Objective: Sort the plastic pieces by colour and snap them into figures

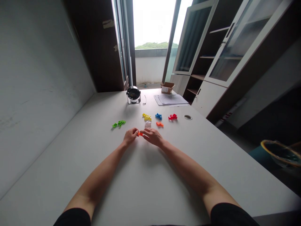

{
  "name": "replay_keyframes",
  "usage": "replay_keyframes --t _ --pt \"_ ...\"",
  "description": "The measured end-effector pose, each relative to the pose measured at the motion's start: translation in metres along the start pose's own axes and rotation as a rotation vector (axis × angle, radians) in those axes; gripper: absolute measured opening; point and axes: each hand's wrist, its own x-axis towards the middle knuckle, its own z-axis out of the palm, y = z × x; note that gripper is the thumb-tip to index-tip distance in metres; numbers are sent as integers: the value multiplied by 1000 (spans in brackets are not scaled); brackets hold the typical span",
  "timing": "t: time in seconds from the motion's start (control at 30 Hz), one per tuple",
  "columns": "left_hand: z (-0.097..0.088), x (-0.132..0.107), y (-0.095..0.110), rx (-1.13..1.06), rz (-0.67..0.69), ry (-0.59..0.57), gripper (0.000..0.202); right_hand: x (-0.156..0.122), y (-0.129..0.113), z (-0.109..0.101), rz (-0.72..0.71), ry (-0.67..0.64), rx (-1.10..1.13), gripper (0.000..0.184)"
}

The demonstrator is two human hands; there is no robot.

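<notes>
At a long white table (70,163) set against a wall (39,94) on the left, an open doorway (150,40) shows daylight at the far end, and a glass-fronted cabinet (211,53) stands to the right. A basket (281,153) sits low beyond the right edge. Along the far edge are a round fan (133,95), a cardboard box (167,88) and a stack of papers (171,99), with a round cable hole (187,117) in the tabletop nearer the right edge.

Plastic pieces lie in small groups in a loose row beyond the hands: green (118,123) at left, then yellow (147,117), blue (158,116) and red (172,116). A white piece (148,124) and an orange piece (159,124) lie closer in.

Both bare forearms reach in from the near edge, with black sleeves at the bottom of the view. The left hand (130,136) and right hand (152,137) are half closed and nearly meet at the middle. Their fingertips are at a small orange-red piece (140,134), but whether either hand actually grips it cannot be told. The near edge lies well behind the wrists, and the wall side is well off to the left.
</notes>
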Motion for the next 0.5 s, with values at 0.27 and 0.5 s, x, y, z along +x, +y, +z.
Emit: replay_keyframes --t 0.27,0.5 --pt "-1 -3 5 -16 -4 -10 31 0 1 1 50 33 34 18" --pt "0 -2 0 172 59 84 23 -1 2 2 129 47 98 17"
